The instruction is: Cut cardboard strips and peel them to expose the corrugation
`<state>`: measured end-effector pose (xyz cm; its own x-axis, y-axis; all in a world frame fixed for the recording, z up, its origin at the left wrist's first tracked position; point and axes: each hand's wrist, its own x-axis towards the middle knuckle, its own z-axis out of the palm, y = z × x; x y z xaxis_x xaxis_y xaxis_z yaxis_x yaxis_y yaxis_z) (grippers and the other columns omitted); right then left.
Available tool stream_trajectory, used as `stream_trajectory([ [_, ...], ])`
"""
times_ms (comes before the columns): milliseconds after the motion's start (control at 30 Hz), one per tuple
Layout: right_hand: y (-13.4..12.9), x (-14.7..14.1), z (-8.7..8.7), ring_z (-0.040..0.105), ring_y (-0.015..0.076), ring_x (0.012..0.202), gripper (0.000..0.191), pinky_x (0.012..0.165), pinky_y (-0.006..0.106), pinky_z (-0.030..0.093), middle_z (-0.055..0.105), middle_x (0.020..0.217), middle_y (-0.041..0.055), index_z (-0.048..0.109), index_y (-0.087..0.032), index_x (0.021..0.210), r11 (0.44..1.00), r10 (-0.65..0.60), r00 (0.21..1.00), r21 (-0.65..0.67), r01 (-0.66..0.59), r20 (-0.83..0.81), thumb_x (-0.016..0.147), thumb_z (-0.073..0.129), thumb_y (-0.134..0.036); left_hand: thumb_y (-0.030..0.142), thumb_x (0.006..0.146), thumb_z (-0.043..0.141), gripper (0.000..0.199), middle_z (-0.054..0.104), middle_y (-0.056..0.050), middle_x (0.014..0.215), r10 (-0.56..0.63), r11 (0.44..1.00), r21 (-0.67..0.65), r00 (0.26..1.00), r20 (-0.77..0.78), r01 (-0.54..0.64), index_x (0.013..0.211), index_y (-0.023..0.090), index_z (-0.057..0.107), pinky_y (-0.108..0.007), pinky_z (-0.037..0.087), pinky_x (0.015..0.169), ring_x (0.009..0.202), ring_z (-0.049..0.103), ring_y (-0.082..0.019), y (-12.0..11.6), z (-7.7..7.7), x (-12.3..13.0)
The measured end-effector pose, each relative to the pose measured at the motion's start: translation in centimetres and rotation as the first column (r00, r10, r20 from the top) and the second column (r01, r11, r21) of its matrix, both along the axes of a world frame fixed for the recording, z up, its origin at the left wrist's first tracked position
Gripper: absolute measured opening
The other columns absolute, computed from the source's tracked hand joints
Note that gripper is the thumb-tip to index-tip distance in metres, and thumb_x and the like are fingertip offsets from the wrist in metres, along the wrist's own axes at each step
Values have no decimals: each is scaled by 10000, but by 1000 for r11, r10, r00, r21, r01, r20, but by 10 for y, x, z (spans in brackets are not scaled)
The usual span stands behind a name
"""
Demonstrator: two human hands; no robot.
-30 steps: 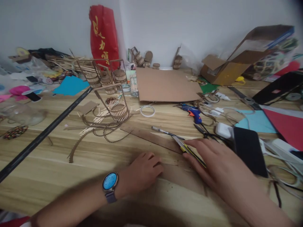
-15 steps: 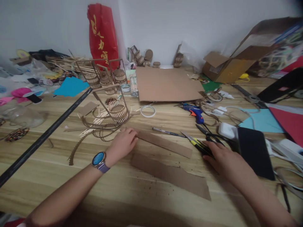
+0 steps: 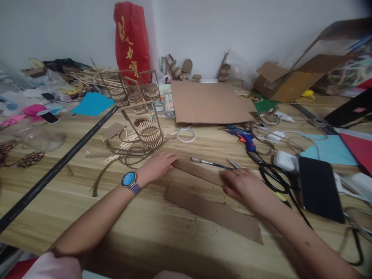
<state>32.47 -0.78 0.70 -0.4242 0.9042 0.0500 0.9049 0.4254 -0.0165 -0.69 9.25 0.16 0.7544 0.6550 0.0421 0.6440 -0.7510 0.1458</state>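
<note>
A narrow brown cardboard strip point(image 3: 197, 170) lies between my two hands. My left hand point(image 3: 157, 167), with a watch point(image 3: 129, 179) on its wrist, has its fingers closed on the strip's left end. At the right end, the bent fingers of my right hand point(image 3: 244, 188) close over the strip and hide its tip. A wider torn-edged cardboard piece point(image 3: 213, 213) rests nearer to me. Just beyond my right hand are a pen point(image 3: 207, 161) and a utility knife point(image 3: 234, 163), whose middle is hidden behind that hand.
A small stick basket point(image 3: 150, 133) stands beyond my left hand, beside curled corrugated strips point(image 3: 99, 179). To the right are a blue glue gun point(image 3: 245, 139), black scissors point(image 3: 273, 176) and a black phone point(image 3: 319, 188). A large cardboard sheet point(image 3: 212, 101) lies at the back.
My right hand has left the utility knife and moved left onto the strip's right end. My left hand remains at the left end. The view has shifted slightly.
</note>
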Motion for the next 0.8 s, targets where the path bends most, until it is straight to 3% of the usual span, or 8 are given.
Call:
stream_trajectory([
  [200, -1, 8, -4, 703, 262, 976, 260, 844, 388, 530, 732, 1065, 132, 669, -177, 1154, 999, 16, 995, 31, -12, -99, 950, 570, -302, 127, 906, 632, 289, 612, -101, 1164, -26, 1000, -11, 999, -29, 26, 1192, 146, 657, -361, 516, 968, 1107, 586, -233, 11, 12, 3],
  [300, -3, 11, -7, 700, 272, 895, 220, 785, 398, 537, 735, 961, 130, 675, -183, 1028, 997, -21, 990, 72, 32, -143, 980, 510, -320, 99, 949, 551, 201, 597, -84, 1117, -21, 1000, -12, 1000, -6, 21, 1109, 150, 661, -314, 523, 905, 1023, 595, -197, 11, 16, 9],
  [433, -13, 20, -3, 711, 276, 809, 332, 728, 410, 551, 752, 883, 129, 675, -182, 1025, 986, -82, 974, 122, 110, -209, 1029, 369, -309, 15, 969, 396, 326, 600, -106, 1102, 10, 1000, 10, 999, 34, -10, 1127, 129, 658, -339, 505, 915, 1010, 585, -208, 6, 23, 20],
  [533, -27, 35, 8, 736, 307, 892, 372, 766, 447, 574, 772, 989, 155, 674, -178, 1151, 977, -111, 959, 147, 153, -261, 1030, 370, -354, 17, 989, 356, 400, 625, -108, 1120, 15, 995, 92, 994, 108, -25, 1254, 144, 627, -395, 477, 965, 1078, 574, -241, -8, 31, 29],
  [667, -57, 54, 19, 766, 283, 930, 357, 752, 408, 613, 780, 1113, 109, 616, -251, 1271, 980, -145, 919, 76, 185, -365, 1024, 427, -426, 155, 1065, 358, 337, 637, -113, 1111, -68, 993, 108, 990, 123, 55, 1298, 156, 602, -395, 495, 889, 1034, 596, -254, -39, 40, 43],
  [733, -75, 59, 15, 777, 265, 904, 314, 726, 382, 621, 788, 1093, 79, 615, -288, 1246, 985, -169, 909, -31, 170, -382, 1015, 471, -445, 243, 1072, 435, 266, 637, -117, 1106, -149, 988, 51, 986, 80, 145, 1234, 149, 624, -402, 498, 886, 1023, 602, -265, -54, 40, 46],
  [800, -92, 59, 5, 773, 275, 945, 339, 754, 389, 625, 781, 1123, 81, 620, -303, 1254, 985, -163, 914, -114, 130, -371, 979, 553, -489, 375, 1020, 596, 339, 636, -124, 1135, -260, 965, -25, 964, 56, 262, 1266, 141, 608, -410, 492, 929, 1057, 597, -278, -66, 34, 45],
])
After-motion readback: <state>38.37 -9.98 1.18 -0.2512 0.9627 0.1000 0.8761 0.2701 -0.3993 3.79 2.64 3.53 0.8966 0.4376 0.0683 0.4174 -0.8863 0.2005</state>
